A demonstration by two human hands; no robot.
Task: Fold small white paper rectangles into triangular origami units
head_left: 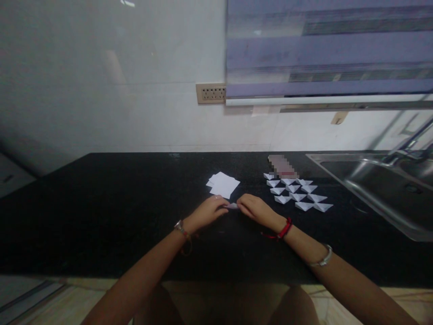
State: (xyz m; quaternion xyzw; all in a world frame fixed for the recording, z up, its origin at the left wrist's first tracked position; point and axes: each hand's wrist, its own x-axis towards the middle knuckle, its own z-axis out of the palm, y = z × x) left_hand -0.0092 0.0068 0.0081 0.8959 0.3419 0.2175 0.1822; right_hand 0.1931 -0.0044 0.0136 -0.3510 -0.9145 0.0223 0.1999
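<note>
Both my hands meet over the black counter (101,203), pinching a small folded piece of white paper (232,206) between them. My left hand (208,211) grips its left end with fingers closed. My right hand (255,209) grips its right end, fingers also closed. Just beyond my hands lies a small stack of flat white paper squares (223,184). To the right, several folded white paper triangles (297,193) lie in rows on the counter.
A steel sink (382,185) with a tap is set into the counter at the right. A blurred small object (282,166) stands behind the triangles. A wall socket strip (210,93) and a window blind (328,49) are above.
</note>
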